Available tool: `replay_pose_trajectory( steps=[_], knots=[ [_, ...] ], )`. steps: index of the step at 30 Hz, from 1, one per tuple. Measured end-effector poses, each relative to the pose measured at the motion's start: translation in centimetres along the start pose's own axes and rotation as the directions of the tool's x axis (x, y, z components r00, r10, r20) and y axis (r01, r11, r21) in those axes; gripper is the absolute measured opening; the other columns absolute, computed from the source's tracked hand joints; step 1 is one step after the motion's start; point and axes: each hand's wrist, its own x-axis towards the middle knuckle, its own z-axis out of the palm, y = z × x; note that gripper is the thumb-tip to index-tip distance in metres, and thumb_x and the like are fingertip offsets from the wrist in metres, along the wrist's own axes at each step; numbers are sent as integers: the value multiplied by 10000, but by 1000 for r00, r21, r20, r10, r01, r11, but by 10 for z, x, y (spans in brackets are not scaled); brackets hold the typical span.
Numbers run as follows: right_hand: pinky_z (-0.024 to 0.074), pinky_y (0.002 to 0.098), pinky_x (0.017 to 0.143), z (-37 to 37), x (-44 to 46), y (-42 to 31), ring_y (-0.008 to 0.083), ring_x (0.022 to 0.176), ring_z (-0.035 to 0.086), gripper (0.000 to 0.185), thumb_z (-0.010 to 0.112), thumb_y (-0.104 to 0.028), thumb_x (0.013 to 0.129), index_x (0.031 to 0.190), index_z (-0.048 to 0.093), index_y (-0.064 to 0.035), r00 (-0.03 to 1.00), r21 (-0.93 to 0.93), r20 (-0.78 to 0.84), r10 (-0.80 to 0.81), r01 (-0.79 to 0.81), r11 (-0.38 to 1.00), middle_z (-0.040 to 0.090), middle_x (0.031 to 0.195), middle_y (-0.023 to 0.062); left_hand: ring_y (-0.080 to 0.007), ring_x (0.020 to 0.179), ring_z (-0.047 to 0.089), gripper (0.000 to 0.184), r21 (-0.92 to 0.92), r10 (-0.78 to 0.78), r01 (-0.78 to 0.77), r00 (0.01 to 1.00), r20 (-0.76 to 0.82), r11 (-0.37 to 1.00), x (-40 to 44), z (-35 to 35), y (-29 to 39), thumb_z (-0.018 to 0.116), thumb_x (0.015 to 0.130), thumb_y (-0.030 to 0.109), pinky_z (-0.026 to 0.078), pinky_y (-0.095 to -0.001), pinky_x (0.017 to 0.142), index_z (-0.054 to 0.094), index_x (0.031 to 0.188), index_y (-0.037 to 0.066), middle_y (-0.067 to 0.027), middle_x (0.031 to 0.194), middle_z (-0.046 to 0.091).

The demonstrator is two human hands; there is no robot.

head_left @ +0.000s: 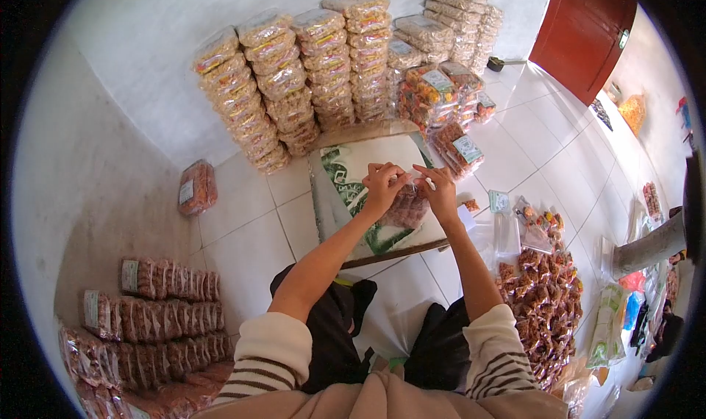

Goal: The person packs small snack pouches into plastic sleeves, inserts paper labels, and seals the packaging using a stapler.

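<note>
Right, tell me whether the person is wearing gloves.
No, the left hand and the right hand at the clear bag are both bare.

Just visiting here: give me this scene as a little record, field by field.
Hands: left hand and right hand, both at the bag's upper end; exact grip unclear
Bag: see-through, reddish-brown contents, lying on the table
Beyond table: tall stacks of filled bags
Person's right: heap of small packets
Person's left: rows of packs
Door: red, far right
</note>
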Motion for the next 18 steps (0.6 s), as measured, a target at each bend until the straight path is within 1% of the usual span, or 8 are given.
replay_pose_trajectory(
  steps=[3,4,6,8,9,12,14,18],
  knots=[
    [371,356,760,-1,-2,0,230,813,476,278,629,-61,713,982,639,-127,998,-38,-12,-68,67,997,580,764,34,-161,821,395,191,5,64,-64,998,-20,998,1,0,-2,638,782,256,447,-273,629,605,736,74,11,720,536],
    [362,364,765,-2,-2,-1,231,826,465,284,626,-76,717,996,629,-128,995,-111,14,-101,102,989,568,773,33,-159,814,401,189,7,104,-104,994,-37,995,1,0,-3,641,778,252,470,-271,587,611,732,71,8,713,540],
    [353,371,769,-4,-3,-4,231,839,455,291,622,-92,722,1011,618,-128,991,-182,43,-131,136,974,556,782,31,-159,816,399,183,-27,78,-78,997,-16,997,0,0,-4,644,774,247,476,-262,579,615,740,69,5,713,546],
    [346,384,766,-5,-6,-6,229,861,444,312,611,-120,736,1046,593,-145,979,-334,63,-194,204,920,544,797,23,-160,818,396,178,-61,55,-54,998,5,997,1,-1,-4,647,769,243,482,-253,571,619,748,68,2,714,552],
    [346,384,766,-7,-6,-11,229,861,444,312,611,-120,736,1046,593,-145,979,-334,62,-193,203,920,544,797,23,-163,817,394,178,-58,43,-42,999,21,997,1,0,-4,647,769,241,481,-252,566,620,749,67,3,712,551],
    [345,398,774,-9,-5,-18,232,877,439,302,601,-153,769,1069,571,-155,992,-297,58,-109,122,947,540,823,11,-169,815,389,175,-54,40,-38,999,31,998,2,1,-5,643,772,237,479,-251,567,620,745,65,4,714,550],
    [352,418,759,-3,-2,-12,240,872,447,202,593,-224,797,976,594,-131,995,-105,-38,92,-95,990,547,807,16,-172,814,387,173,-52,45,-44,999,23,998,2,0,-4,640,776,234,478,-250,572,619,741,65,6,716,551],
    [358,433,741,9,1,10,252,872,456,188,574,-292,816,879,600,-116,985,-99,31,173,-169,981,564,813,21,-177,816,396,192,-64,72,-70,997,35,996,1,-3,5,633,781,245,458,-269,584,616,731,60,0,724,559]
  ],
)
